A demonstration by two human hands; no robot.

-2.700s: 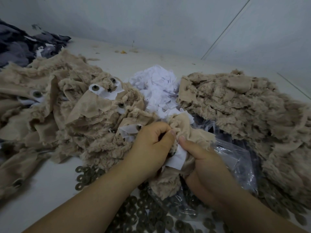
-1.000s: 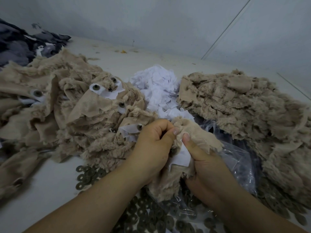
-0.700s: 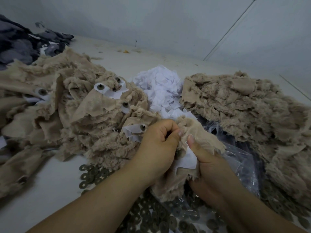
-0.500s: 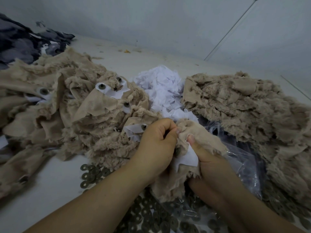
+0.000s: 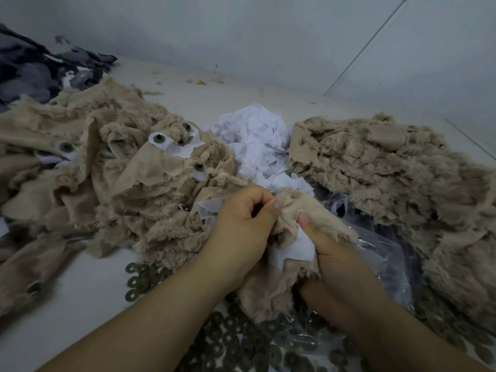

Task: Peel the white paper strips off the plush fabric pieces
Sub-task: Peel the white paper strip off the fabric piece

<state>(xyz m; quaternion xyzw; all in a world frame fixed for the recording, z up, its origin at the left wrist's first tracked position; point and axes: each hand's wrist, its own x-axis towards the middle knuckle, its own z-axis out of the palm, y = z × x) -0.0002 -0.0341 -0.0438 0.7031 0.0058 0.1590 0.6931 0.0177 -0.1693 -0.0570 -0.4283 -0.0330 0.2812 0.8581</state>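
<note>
Near the front edge of the table (image 5: pixel 67 304) lie lots of little round metal washers (image 5: pixel 139 275), some under a clear plastic bag (image 5: pixel 386 253). Just above them, both hands hold one tan plush piece (image 5: pixel 268 294). The left hand (image 5: pixel 241 232) is curled tight, pinching the top of the piece, and the right hand (image 5: pixel 330 253) grips it from the other side, thumb pressed on the fabric. Between the hands shows a white paper strip (image 5: pixel 292 251), stuck to the smooth back of the piece. Its long side seems to run from top to bottom, but the hands hide its ends. It looks like this strip is only partly off. Farther back on the left, a big plush pile (image 5: pixel 112 183) has more white paper and round eyes on it, so much is left to do. In the middle sits a heap of peeled paper (image 5: pixel 257 140). On the right, another plush pile (image 5: pixel 389 170) shows no paper, so it looks done.
</note>
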